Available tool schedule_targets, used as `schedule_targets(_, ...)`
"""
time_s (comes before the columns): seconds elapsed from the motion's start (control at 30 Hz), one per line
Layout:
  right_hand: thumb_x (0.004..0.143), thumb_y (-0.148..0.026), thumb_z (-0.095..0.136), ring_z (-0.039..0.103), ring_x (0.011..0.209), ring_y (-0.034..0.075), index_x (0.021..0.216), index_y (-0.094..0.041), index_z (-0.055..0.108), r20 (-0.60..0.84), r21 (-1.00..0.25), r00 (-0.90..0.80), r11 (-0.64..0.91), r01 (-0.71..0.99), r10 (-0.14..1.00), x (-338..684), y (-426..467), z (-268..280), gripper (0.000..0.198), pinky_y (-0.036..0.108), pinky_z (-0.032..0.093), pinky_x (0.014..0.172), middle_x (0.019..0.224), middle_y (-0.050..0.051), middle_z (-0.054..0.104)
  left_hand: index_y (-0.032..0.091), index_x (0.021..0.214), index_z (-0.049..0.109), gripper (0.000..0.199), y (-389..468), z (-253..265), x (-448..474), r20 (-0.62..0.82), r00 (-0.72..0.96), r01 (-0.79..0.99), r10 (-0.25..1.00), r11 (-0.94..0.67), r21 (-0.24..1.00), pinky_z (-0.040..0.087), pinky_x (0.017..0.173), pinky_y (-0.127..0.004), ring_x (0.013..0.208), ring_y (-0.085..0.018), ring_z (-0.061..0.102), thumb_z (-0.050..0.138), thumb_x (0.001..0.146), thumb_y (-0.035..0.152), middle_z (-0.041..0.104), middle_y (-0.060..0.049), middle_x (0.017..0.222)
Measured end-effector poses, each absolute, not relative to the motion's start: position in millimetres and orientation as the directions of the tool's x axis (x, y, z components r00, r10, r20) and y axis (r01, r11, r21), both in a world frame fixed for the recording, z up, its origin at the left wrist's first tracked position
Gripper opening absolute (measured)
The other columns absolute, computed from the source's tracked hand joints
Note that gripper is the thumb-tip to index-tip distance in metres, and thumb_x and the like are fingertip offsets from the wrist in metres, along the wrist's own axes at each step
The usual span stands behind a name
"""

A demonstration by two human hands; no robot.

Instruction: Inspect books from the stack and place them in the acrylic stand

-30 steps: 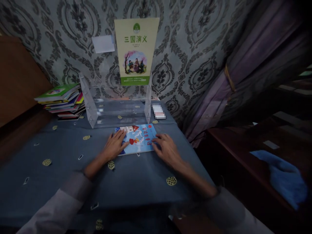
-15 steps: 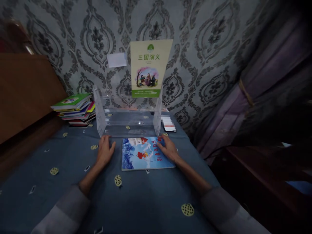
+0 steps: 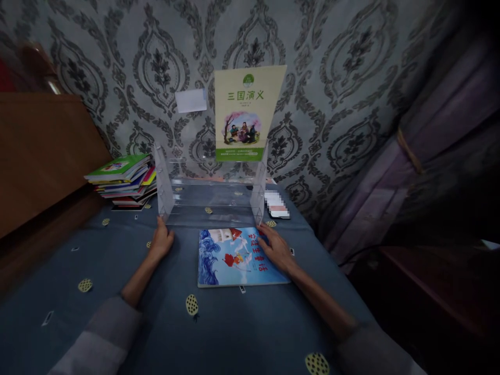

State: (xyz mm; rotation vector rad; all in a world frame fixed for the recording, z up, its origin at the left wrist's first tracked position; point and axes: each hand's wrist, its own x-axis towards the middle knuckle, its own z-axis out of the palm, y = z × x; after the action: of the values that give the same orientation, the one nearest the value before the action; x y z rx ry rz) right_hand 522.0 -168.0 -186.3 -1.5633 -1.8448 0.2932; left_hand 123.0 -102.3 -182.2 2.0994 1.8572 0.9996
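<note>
A clear plastic book stand stands upright on the table in front of me, with transparent shelves between two side panels. My left hand is at its front left foot, fingertips at the corner and thumb apart. Over the right side of a blue picture book reaches my right hand, its fingertips by the stand's front right foot and its thumb spread over the cover. That book lies flat just before the stand. A cream and green book is upright at the top right of the stand, facing me.
Several books lie in a pile left of the stand, near a brown wooden panel. A phone-like flat object is at the right. A white label appears above the shelves. Patterned wall behind, purple curtain at right.
My left hand has shifted outward to the stand's left foot. My right fingertips have come closer to the right foot. The whole view has shifted slightly; the books keep their places.
</note>
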Motion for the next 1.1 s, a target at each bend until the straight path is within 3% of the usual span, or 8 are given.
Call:
schedule_targets(0.17, 0.089, -0.025, 0.052, 0.053, 0.135, 0.032, 0.130, -0.015, 0.065, 0.334, -0.562, -0.057, 0.247, 0.789, 0.941, 520.3, -167.9, -181.4, 0.044, 0.055, 0.040, 0.114, 0.143, 0.017, 0.059, 0.000, 0.155, 0.012, 0.088, -98.9, -184.1, 131.4, 0.282, -0.136, 0.806, 0.950, -0.059, 0.588, 0.040, 0.114, -0.055, 0.138, -0.039, 0.048, 0.052, 0.080, 0.023, 0.049, -0.028, 0.147)
schedule_targets(0.4, 0.088, -0.023, 0.052, 0.053, 0.134, 0.031, 0.129, -0.015, 0.065, 0.309, -0.566, -0.026, 0.206, 0.798, 0.951, 516.8, -171.8, -175.3, 0.044, 0.053, 0.041, 0.113, 0.142, 0.017, 0.060, -0.005, 0.152, 0.020, 0.082, -120.0, -160.8, 136.8, 0.204, -0.174, 0.815, 0.963, 0.024, 0.579, 0.039, 0.115, -0.056, 0.141, -0.041, 0.043, 0.052, 0.083, 0.027, 0.042, -0.032, 0.150)
schedule_targets(0.5, 0.089, -0.021, 0.051, 0.051, 0.137, 0.032, 0.131, -0.014, 0.063, 0.331, -0.506, -0.005, 0.183, 0.843, 0.943, 508.5, -184.9, -165.3, 0.044, 0.053, 0.040, 0.113, 0.145, 0.018, 0.057, -0.002, 0.152, 0.021, 0.076, -146.3, -147.5, 154.4, 0.339, -0.123, 0.866, 0.933, -0.065, 0.495, 0.035, 0.116, -0.057, 0.145, -0.041, 0.036, 0.049, 0.088, 0.029, 0.036, -0.031, 0.154)
schedule_targets(0.57, 0.091, -0.019, 0.050, 0.049, 0.138, 0.032, 0.130, -0.015, 0.064, 0.358, -0.434, -0.053, 0.217, 0.874, 0.932, 494.3, -193.8, -155.2, 0.042, 0.052, 0.038, 0.114, 0.146, 0.017, 0.055, 0.002, 0.149, 0.029, 0.065, -162.4, -140.2, 176.2, 0.472, 0.035, 0.902, 0.881, -0.231, 0.364, 0.034, 0.117, -0.055, 0.144, -0.039, 0.038, 0.044, 0.092, 0.029, 0.042, -0.028, 0.150)
schedule_targets(0.7, 0.093, -0.013, 0.044, 0.051, 0.137, 0.026, 0.137, -0.014, 0.059, 0.331, -0.390, -0.347, 0.462, 0.796, 0.877, 447.3, -198.3, -137.1, 0.046, 0.044, 0.039, 0.116, 0.145, 0.016, 0.057, 0.014, 0.133, 0.052, 0.040, -175.6, -139.6, 227.0, 0.441, 0.391, 0.839, 0.808, -0.509, 0.190, 0.037, 0.115, -0.051, 0.133, -0.032, 0.052, 0.035, 0.098, 0.025, 0.058, -0.018, 0.138)
schedule_targets(0.77, 0.093, -0.012, 0.046, 0.050, 0.137, 0.026, 0.137, -0.010, 0.057, 0.290, -0.375, -0.433, 0.518, 0.769, 0.854, 425.3, -193.7, -133.9, 0.046, 0.042, 0.038, 0.117, 0.145, 0.018, 0.057, 0.015, 0.129, 0.055, 0.038, -174.9, -147.2, 244.3, 0.388, 0.453, 0.821, 0.803, -0.545, 0.169, 0.040, 0.112, -0.051, 0.130, -0.032, 0.055, 0.033, 0.099, 0.024, 0.059, -0.019, 0.137)
schedule_targets(0.9, 0.096, -0.014, 0.047, 0.047, 0.141, 0.028, 0.140, -0.003, 0.053, 0.221, -0.367, -0.419, 0.473, 0.801, 0.881, 412.6, -186.4, -139.7, 0.046, 0.042, 0.035, 0.119, 0.147, 0.022, 0.054, 0.014, 0.136, 0.050, 0.043, -172.7, -164.0, 254.3, 0.368, 0.462, 0.819, 0.807, -0.547, 0.171, 0.036, 0.113, -0.058, 0.138, -0.034, 0.048, 0.034, 0.099, 0.026, 0.055, -0.022, 0.144)
schedule_targets(1.1, 0.101, -0.028, 0.044, 0.043, 0.144, 0.028, 0.144, -0.010, 0.051, 0.252, -0.341, -0.309, 0.383, 0.859, 0.917, 461.2, -200.7, -153.5, 0.048, 0.049, 0.032, 0.121, 0.152, 0.018, 0.049, 0.009, 0.140, 0.049, 0.048, -175.2, -167.0, 252.3, 0.326, 0.444, 0.843, 0.835, -0.512, 0.163, 0.031, 0.118, -0.055, 0.143, -0.033, 0.042, 0.034, 0.100, 0.030, 0.049, -0.022, 0.150)
